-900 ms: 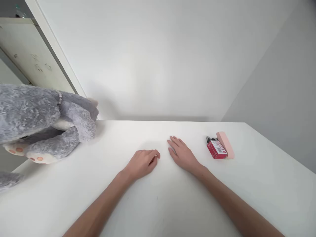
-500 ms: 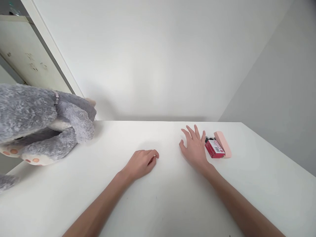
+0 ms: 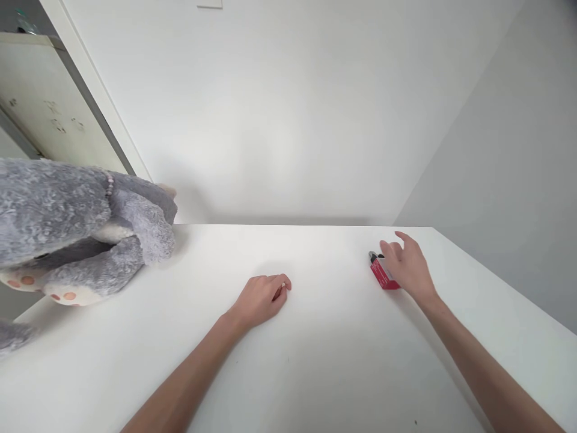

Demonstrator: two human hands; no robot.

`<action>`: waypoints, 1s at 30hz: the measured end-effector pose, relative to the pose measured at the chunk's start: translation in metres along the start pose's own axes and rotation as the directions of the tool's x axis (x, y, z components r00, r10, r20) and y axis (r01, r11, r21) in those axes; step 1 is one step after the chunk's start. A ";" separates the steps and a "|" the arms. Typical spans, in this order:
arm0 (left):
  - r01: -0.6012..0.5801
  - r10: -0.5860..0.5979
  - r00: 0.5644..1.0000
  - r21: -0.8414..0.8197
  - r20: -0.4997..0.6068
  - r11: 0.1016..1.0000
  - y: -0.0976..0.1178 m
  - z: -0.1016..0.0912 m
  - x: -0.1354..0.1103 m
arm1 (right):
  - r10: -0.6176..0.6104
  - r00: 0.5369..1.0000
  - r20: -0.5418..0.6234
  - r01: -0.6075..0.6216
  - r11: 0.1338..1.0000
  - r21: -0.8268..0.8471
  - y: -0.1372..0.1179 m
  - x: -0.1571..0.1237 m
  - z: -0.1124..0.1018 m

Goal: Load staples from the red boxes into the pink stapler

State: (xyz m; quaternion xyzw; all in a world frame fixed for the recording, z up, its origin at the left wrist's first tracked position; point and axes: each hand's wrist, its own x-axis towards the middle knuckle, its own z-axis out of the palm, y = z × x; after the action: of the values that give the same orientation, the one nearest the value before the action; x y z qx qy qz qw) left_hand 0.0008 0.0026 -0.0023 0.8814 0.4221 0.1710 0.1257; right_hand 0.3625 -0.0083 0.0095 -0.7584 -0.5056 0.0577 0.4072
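My left hand [image 3: 261,300] rests on the white table [image 3: 315,373] with its fingers curled in, and nothing shows in them. Over at the right, my right hand [image 3: 410,267] is held above the table, index finger and thumb apart, the other fingers bent. It hangs over a small red and white box [image 3: 383,275] and covers part of it. A small dark item [image 3: 373,257] shows just behind the box; its kind is unclear. The pink, rounded, case-like object beside the box is hidden behind my right hand.
A big grey plush toy [image 3: 90,222] lies across the table's left side, a bead string [image 3: 109,185] around it. A white wall [image 3: 279,120] rises behind the table, and a grey wall [image 3: 505,162] stands at the right. A pale cabinet [image 3: 54,102] is at the far left.
My right hand has moved right, from left of the box to over it and the pink object, its spread fingers now partly bent. My left hand stays put. The view has shifted slightly.
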 end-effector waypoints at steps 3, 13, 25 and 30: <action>-0.003 0.003 1.000 -0.017 -0.005 1.000 0.000 0.000 0.000 | 0.260 0.952 0.160 -0.289 0.938 0.193 0.018 -0.005 -0.015; 0.010 -0.010 1.000 -0.037 -0.006 0.999 -0.002 0.001 -0.002 | 0.256 0.928 0.271 -0.337 0.888 0.314 0.033 -0.013 0.006; 0.031 -0.032 0.999 -0.086 -0.011 0.996 0.003 -0.002 -0.005 | 0.084 0.888 0.452 -0.280 0.879 0.387 -0.045 -0.048 0.051; 0.026 -0.073 0.982 -0.258 -0.175 0.966 0.005 0.002 -0.005 | -0.004 0.843 0.538 -0.302 0.825 0.478 -0.089 -0.075 0.068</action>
State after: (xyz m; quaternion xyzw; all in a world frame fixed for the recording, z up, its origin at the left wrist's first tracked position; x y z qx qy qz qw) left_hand 0.0022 -0.0049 -0.0034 0.8276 0.4286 0.3005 0.2026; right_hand 0.2283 -0.0172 0.0010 -0.6052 -0.4947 0.4332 0.4488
